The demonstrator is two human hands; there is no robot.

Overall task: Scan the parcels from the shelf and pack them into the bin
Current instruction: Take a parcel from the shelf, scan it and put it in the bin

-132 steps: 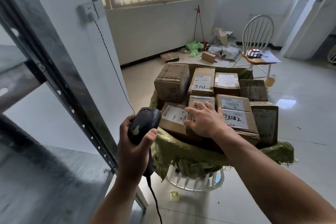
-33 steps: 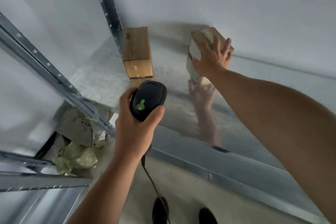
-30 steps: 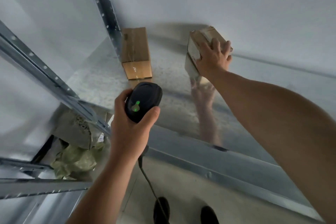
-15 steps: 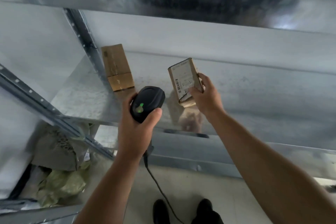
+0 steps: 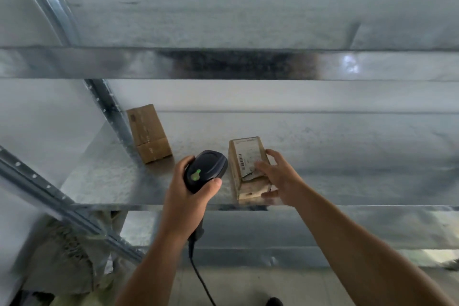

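A small cardboard parcel lies flat near the front edge of the metal shelf, its white barcode label facing up. My right hand is at the parcel's right side with fingers spread, fingertips touching the label and the box edge, slightly blurred. My left hand grips a black corded barcode scanner with a green light, just left of the parcel and pointing toward it. A second brown parcel stands at the back left of the shelf.
The front beam of the shelf above crosses the view over my hands. A perforated upright post stands beside the back-left parcel. A green sack shows below at lower left. The scanner's cable hangs down toward the floor.
My right hand took the parcel from the back of the shelf, held it up facing the scanner, and has now laid it flat near the front edge with fingers loosened. The scanner stayed close.
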